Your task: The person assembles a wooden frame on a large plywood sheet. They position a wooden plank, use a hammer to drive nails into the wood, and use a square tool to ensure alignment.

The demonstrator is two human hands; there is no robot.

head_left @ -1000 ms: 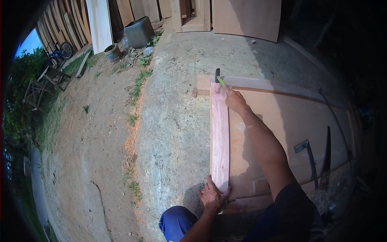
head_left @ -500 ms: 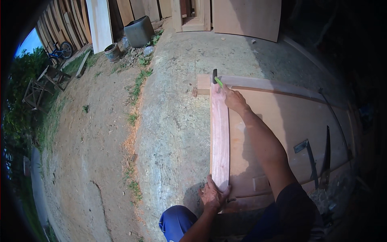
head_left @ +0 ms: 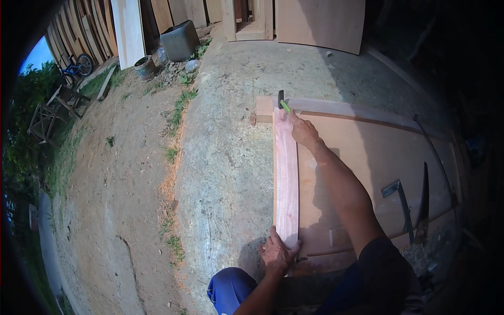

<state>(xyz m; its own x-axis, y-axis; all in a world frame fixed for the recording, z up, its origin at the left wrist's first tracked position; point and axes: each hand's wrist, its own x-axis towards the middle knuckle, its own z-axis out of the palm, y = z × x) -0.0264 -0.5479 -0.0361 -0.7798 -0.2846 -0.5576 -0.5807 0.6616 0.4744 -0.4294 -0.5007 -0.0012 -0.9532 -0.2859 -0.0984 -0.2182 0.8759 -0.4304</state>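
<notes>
A pale pinkish wooden board (head_left: 286, 173) runs lengthwise along the left end of a large framed plywood panel (head_left: 346, 157). At the board's far end, my right hand (head_left: 304, 131) is closed round the green handle of a hammer (head_left: 281, 98). The dark hammer head is over the corner where the board meets the frame's far rail (head_left: 346, 108); whether it touches the wood I cannot tell. My left hand (head_left: 277, 254) clasps the near end of the board, fingers along its left edge and thumb at its right.
On the panel's right lie a try square (head_left: 401, 202), a handsaw (head_left: 423, 205) and a long thin dark bar (head_left: 434, 149). Wood blocks (head_left: 264, 109) sit by the far left corner. Beyond are a grey container (head_left: 179, 41), a bucket (head_left: 145, 68) and a leaning plywood sheet (head_left: 320, 23).
The hammer head has shifted very slightly at the board's far corner, along with my right hand. My left hand stays on the near end.
</notes>
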